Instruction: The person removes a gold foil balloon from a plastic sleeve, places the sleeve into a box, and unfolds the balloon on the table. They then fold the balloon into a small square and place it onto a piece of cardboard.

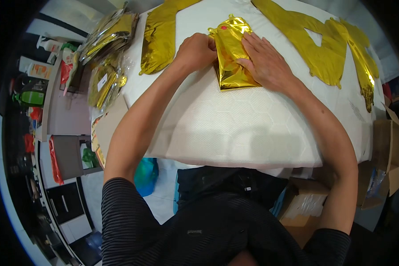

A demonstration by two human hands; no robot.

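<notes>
The person is folding a gold foil balloon lying on the white table. The left hand is pinching its edge closed; the right hand is pressing flat and open on it. The slick foil could be springing back or creasing crooked if either hand is easing off.

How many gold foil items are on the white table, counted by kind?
Folded gold foil balloon under the left hand and right hand: 1
Flat gold foil balloons spread out: 3 ()
Stacks of packaged foil balloons at the table's left edge: 2 ()
Total: 6
</notes>
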